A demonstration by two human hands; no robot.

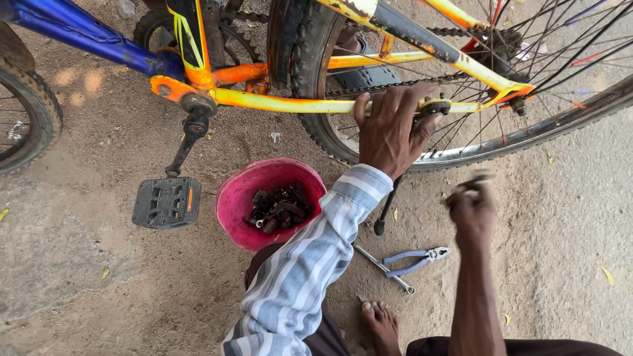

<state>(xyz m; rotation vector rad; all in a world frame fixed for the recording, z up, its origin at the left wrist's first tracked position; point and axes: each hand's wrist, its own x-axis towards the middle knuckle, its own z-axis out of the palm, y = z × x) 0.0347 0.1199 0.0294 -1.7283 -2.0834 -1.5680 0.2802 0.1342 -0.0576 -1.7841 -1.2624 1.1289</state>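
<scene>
Sleeve: striped sleeve (pixel 297 277), lower centre.
Left hand (pixel 392 128): clamped on yellow chainstay (pixel 283 103), centre; keep it steady.
Right hand (pixel 471 204): blurred, grip unclear, possibly pinching something.
Nearby: pliers (pixel 415 258), pink bowl (pixel 234 198).

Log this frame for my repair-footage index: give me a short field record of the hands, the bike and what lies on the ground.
left hand: grips the yellow chainstay beside the rear wheel
right hand: raised above the ground, blurred, fingers curled; contents cannot be told
bowl: pink, on the dirt, holds dark metal parts
pliers: blue-handled, beside a spanner
pedal: black, hangs low on its crank
</scene>
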